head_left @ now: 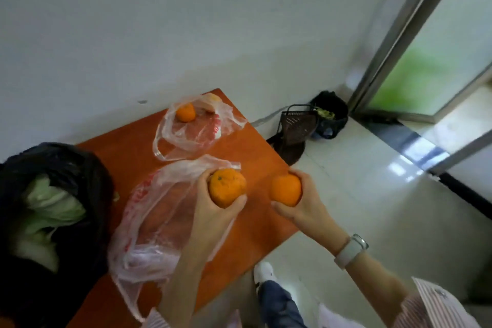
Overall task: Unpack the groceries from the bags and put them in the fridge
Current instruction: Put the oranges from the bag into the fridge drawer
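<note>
My left hand point(213, 210) grips an orange point(226, 187) above the near clear plastic bag point(151, 221), which lies slack on the orange table point(133, 146). Just past the table's right edge, my right hand point(306, 202) grips a second orange point(286, 190). A third orange point(185, 112) sits inside the far clear plastic bag point(197, 130) near the wall. At the left, a black bag point(66, 168) stands open with a pale green cabbage point(50, 208) inside.
On the white tiled floor right of the table stand a dark dustpan point(298, 125) and a black bin point(330, 114) with scraps. A glass door with a metal frame point(399, 42) is at the right. My shoe point(263, 273) is below the table's edge.
</note>
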